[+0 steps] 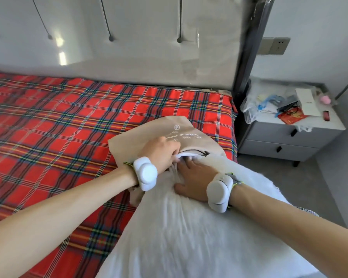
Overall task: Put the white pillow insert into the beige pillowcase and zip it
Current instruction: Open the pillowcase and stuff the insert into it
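Observation:
The beige pillowcase [191, 128] with pale printed lettering lies on the bed near its right edge, its open end facing me. My left hand [162, 151] grips the upper edge of that opening and holds it up. The white pillow insert [189, 233] stretches from the bottom of the view toward the opening, its far end at the mouth of the case. My right hand [193, 178] lies flat on the insert with fingers spread, fingertips reaching into the opening. Both wrists carry white bands.
A red plaid bedspread [68, 127] covers the bed. A padded grey headboard [129, 47] stands behind it. To the right is a grey nightstand [289, 139] littered with plastic bags, papers and small items. Grey floor [309, 187] lies beside the bed.

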The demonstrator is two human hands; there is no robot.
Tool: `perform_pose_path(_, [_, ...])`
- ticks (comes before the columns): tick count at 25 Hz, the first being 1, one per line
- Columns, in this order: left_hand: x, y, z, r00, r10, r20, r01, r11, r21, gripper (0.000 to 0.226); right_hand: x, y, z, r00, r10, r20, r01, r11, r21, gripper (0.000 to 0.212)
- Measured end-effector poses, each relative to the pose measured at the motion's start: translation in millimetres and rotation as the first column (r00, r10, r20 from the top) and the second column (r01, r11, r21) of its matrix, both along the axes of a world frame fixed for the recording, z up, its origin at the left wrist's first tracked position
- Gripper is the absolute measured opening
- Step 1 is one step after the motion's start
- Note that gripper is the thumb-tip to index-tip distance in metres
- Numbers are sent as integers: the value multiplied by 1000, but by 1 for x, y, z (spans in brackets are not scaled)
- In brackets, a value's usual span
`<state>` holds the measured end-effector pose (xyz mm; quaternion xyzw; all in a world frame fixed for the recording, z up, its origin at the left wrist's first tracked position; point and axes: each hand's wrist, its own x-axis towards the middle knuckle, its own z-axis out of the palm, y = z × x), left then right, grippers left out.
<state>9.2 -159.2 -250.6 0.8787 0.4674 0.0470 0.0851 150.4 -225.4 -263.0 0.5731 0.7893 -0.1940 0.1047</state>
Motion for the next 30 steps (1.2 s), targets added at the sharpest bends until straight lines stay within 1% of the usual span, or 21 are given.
perform_pose_path(1, [-1, -3, 0, 993, -49, 112, 52, 998, -26, 19, -7, 1, 0, 999, -27, 22, 27, 1000, -7, 57])
perform_pose_path(2, [-2, -7, 0, 979, -107, 174, 117, 992, -48, 23, -25, 6, -2, 984, -110, 141, 106, 994, 39, 39])
perform_pose_path(3, [-3, -14, -1, 968, -148, 204, 168, 983, -80, 25, -48, 15, 5, 931, -242, 272, 253, 967, -7, 25])
perform_pose_path(4, [-4, -23, -2, 962, -169, 213, 197, 974, -116, 27, -47, 10, -6, 929, -283, 238, 334, 918, -215, 38])
perform_pose_path(5, [-5, -26, -3, 963, -173, 208, 203, 970, -135, 27, -74, 22, -14, 901, -355, 247, 409, 887, -216, 50])
perform_pose_path(6, [-9, -26, -4, 967, -166, 191, 195, 970, -146, 28, -91, 31, -18, 892, -377, 248, 434, 867, -244, 49])
perform_pose_path(8, [-18, -17, -8, 982, -155, 108, 170, 974, -153, 28, -65, 40, -19, 967, -180, 183, 211, 963, -165, 38])
perform_pose_path(9, [-22, -12, -11, 986, -156, 57, 164, 973, -165, 27, -24, 28, -12, 984, -64, 163, 85, 989, -122, 26])
perform_pose_path(10, [-25, -9, -12, 986, -164, 2, 162, 972, -170, 23, -13, 10, 3, 993, -67, 96, 68, 998, -11, 10])
perform_pose_path(11, [-26, -6, -13, 983, -165, -80, 150, 974, -172, 19, -5, 5, 21, 992, -11, -129, 1, 997, -79, 17])
perform_pose_path(12, [-27, -3, -13, 971, -170, -166, 142, 975, -168, 17, 17, 8, 40, 978, -28, -205, 1, 991, -131, 28])
perform_pose_path(14, [-22, -3, -9, 946, -187, -263, 147, 975, -166, 17, 52, 17, 47, 991, -51, -127, 48, 998, -32, 23])
perform_pose_path(16, [-7, -6, -2, 947, -210, -244, 180, 974, -138, 8, 61, 25, 39, 988, -136, -77, 141, 988, 69, 19])
perform_pose_path(17, [5, -8, -1, 952, -209, -224, 189, 976, -110, 10, 59, 23, 31, 984, -150, -101, 158, 984, 79, 20])
perform_pose_path(19, [33, -12, -4, 948, -197, -249, 191, 980, -49, 22, 55, 18, 21, 968, -202, -150, 214, 974, 70, 22])
perform_pose_path(22, [62, -8, -6, 895, -184, -406, 214, 976, 28, 26, 57, 20, 13, 961, -212, -177, 229, 970, 81, 23])
perform_pose_path(25, [70, -2, -3, 841, -218, -494, 249, 969, -4, 29, 68, 20, 12, 914, -330, -235, 333, 943, -26, 22])
perform_pose_path(27, [71, 4, -2, 822, -244, -514, 263, 964, -37, 25, 76, 15, 14, 924, -282, -259, 276, 959, -61, 19])
perform_pose_path(28, [69, 9, -1, 837, -250, -486, 246, 966, -73, 22, 76, 12, 17, 937, -228, -264, 217, 974, -70, 26])
perform_pose_path(29, [66, 15, -2, 882, -244, -403, 206, 969, -136, 19, 72, 8, 21, 948, -178, -265, 158, 983, -97, 33])
perform_pose_path(30, [62, 22, -4, 946, -214, -243, 157, 959, -235, 16, 68, 7, 21, 965, -127, -230, 103, 988, -114, 35])
